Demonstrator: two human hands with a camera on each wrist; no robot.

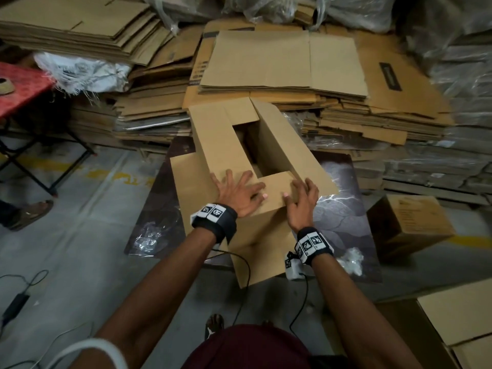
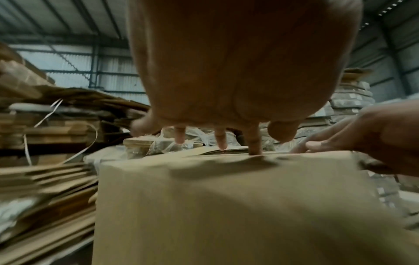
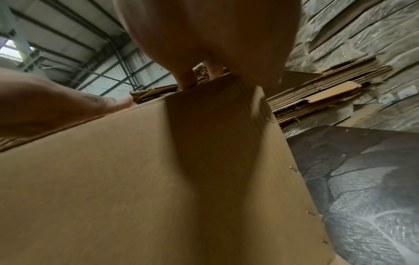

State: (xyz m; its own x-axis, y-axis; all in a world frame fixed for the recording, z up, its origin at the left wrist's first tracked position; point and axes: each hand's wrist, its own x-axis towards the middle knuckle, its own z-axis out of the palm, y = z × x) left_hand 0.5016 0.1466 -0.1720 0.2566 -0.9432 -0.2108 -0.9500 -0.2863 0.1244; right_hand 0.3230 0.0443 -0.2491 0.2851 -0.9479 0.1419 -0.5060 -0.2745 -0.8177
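**Both hands on the flaps of an open carton**

Nearest the camera, a sandalled foot (image 1: 214, 325) stands on the grey floor, and a black cable (image 1: 248, 265) loops past it. Both forearms reach forward, each with a marker-printed wristband (image 1: 214, 217).

The left hand (image 1: 239, 193) lies flat with its fingers spread wide, pressing where the near flap (image 1: 277, 185) meets the left flap (image 1: 221, 137). The left wrist view shows straight fingertips (image 2: 254, 143) planted on the cardboard. The right hand (image 1: 302, 201) sits just beside it. Its thumb is stretched across the near flap and its fingers are bent, with their tips down at the fold of the right flap (image 1: 287, 145). It closes around nothing that shows.

The cardboard box (image 1: 255, 235) stands directly before the person on a dark mat (image 1: 343, 217). Its top is partly folded in, leaving a rectangular opening in the middle.

To the right, a smaller carton (image 1: 410, 222) rests at the mat's edge. Behind the box rise stacks of flattened cartons (image 1: 279, 65). A red table (image 1: 18, 83) stands to the far left, and plastic-wrapped bundles (image 1: 452, 145) are piled to the far right.
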